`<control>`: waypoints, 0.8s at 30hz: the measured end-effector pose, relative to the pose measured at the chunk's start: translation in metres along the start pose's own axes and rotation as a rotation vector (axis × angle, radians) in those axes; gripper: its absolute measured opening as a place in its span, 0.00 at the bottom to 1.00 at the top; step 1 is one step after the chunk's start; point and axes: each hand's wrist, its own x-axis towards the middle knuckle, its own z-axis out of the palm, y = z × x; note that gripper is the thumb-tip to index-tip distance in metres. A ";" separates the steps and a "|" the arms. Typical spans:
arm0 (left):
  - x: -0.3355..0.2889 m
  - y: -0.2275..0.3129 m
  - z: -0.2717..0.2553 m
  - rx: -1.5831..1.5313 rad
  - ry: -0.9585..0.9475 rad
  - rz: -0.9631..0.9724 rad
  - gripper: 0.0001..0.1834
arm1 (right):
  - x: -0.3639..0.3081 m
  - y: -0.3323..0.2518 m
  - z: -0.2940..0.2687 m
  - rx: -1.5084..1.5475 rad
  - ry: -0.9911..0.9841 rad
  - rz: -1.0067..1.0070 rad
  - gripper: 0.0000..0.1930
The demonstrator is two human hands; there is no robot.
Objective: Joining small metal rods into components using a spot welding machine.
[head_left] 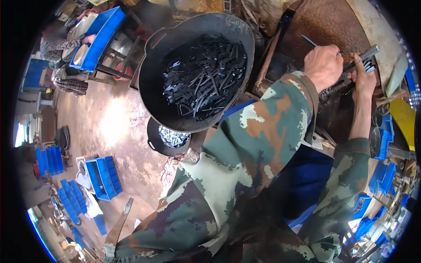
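Observation:
My left hand (323, 65) is closed in a fist over the brown work surface (333, 19). A thin dark metal strip (308, 40) sticks out past it on the far side. My right hand (365, 81) is closed beside it, its fingers around a grey metal bar (370, 53) and several shiny narrow metal pieces (369, 66). What lies between the two hands is partly hidden by the fingers. To the left of my left arm stands a large black tub (151, 87) with many dark flat metal strips (210, 79) in it.
Beside the large tub is a smaller black tub (153, 141) of shiny metal pieces (174, 136). Blue bins (105, 177) stand on the floor at left, others (382, 177) at right. At the upper left, another person (66, 50) works by a long blue bin (103, 37).

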 end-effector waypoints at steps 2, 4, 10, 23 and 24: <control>0.002 -0.002 0.001 0.007 -0.019 -0.013 0.13 | 0.008 0.006 0.002 0.010 0.000 0.001 0.12; 0.004 -0.002 0.001 -0.004 -0.036 -0.035 0.13 | 0.011 0.009 0.001 0.029 -0.009 -0.014 0.11; 0.003 0.003 -0.004 -0.057 -0.087 -0.091 0.14 | 0.014 0.013 -0.001 0.021 -0.020 -0.035 0.11; 0.015 -0.080 -0.201 -0.065 -0.279 0.127 0.12 | 0.021 0.021 -0.005 -0.011 -0.041 0.012 0.14; 0.014 -0.093 -0.234 0.118 -0.197 -0.027 0.14 | 0.022 0.023 -0.007 -0.073 -0.061 -0.022 0.15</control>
